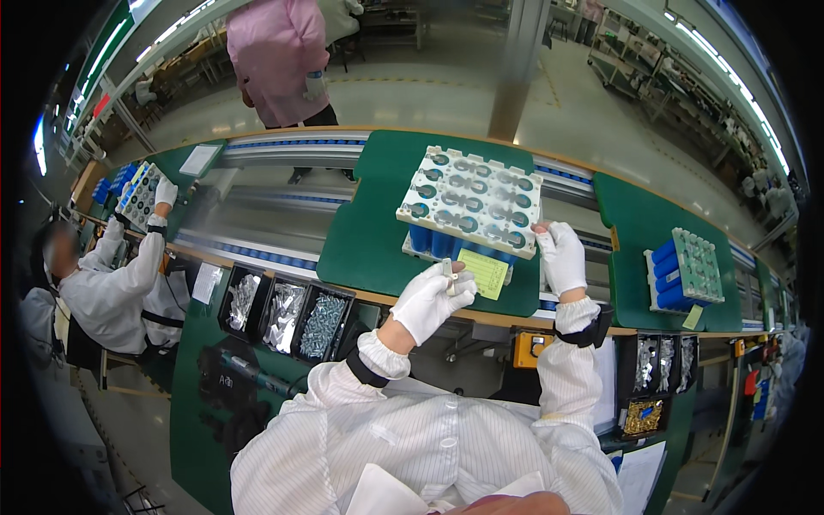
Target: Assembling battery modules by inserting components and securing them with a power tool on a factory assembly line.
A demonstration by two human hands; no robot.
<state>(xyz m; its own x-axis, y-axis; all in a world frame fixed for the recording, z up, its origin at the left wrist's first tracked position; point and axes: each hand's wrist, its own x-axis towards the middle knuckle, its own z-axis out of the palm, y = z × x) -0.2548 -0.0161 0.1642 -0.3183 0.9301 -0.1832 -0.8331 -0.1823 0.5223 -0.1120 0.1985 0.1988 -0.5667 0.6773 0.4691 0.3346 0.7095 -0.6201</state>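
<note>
In front of me stands a battery pack [463,200] of blue cylindrical cells in white plastic frames, with metal strips across its top. A yellow-green paper slip [483,273] hangs on its near side. My left hand [432,300], in a white glove with bare fingertips, is pinched on a small metal strip [448,269] just before the slip. My right hand [562,257], gloved likewise, is closed at the pack's right edge, its fingertips against the white frame. Its palm side is hidden.
The pack sits on a green board [348,249] over a roller conveyor [283,150]. Black bins of metal strips [283,313] and screws [324,326] stand left, with a power screwdriver [257,373]. Another pack [684,270] is at right. A co-worker [116,287] sits left; a person in pink [276,60] stands beyond.
</note>
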